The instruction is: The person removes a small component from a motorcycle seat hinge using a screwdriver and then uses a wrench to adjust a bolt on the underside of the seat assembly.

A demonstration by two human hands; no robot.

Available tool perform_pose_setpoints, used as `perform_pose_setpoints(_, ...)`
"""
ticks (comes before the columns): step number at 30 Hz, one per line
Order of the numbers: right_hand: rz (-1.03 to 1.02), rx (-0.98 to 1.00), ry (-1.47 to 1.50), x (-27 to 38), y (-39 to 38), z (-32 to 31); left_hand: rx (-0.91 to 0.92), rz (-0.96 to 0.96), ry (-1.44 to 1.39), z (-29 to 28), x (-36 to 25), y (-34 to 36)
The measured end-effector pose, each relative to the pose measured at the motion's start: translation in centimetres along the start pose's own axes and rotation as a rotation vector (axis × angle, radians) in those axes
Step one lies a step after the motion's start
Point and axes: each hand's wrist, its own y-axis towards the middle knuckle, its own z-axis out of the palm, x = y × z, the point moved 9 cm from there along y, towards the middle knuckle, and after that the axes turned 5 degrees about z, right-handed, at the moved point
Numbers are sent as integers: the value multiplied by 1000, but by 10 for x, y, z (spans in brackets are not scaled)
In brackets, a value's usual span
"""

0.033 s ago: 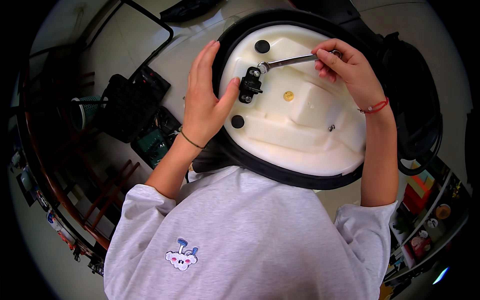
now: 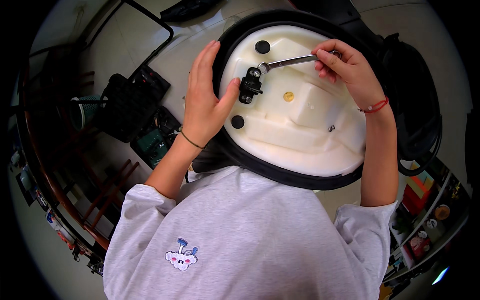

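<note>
A cream plastic base with a black padded rim (image 2: 300,179), looking like a vehicle seat's underside, lies before me. Bolted to its left part is a black bracket (image 2: 250,92) with a bolt near each end. My left hand (image 2: 204,97) is open at the left rim, fingers stretched upward, its thumb tip at the bracket's edge. Between the fingers and thumb of my right hand (image 2: 345,65) is the far end of a silver combination wrench (image 2: 292,61). The wrench's other end lies by the bracket's upper bolt; whether it sits around the bolt I cannot tell.
Two black round pads (image 2: 262,47) and a yellow disc (image 2: 288,96) sit on the base. To the left on the floor are an open black toolbox (image 2: 132,107) and a green basket (image 2: 85,112). Black vehicle parts (image 2: 415,100) stand at right, above a cluttered shelf (image 2: 430,220).
</note>
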Motion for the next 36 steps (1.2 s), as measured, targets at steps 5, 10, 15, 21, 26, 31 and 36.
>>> perform_pose_setpoints(5,29,78,-22,4,6,3,1,-8,-12,-1,1,-1)
perform_pose_setpoints(10,26,72,-70,7,8,10,11,20,25,-2,-2,-2)
perform_pose_setpoints(15,-33,45,-72,13,8,13,14,37,60,-2,-7,-4)
perform_pose_setpoints(21,-162,92,-145,33,1,15,11,43,82,-1,-8,-6)
perform_pose_setpoints(26,-207,140,-312,46,6,16,3,55,99,-2,-9,-7)
perform_pose_setpoints(31,-271,172,-519,67,25,19,5,63,107,2,-7,-7)
perform_pose_setpoints(36,-130,268,-500,80,38,33,0,45,90,2,-6,-10)
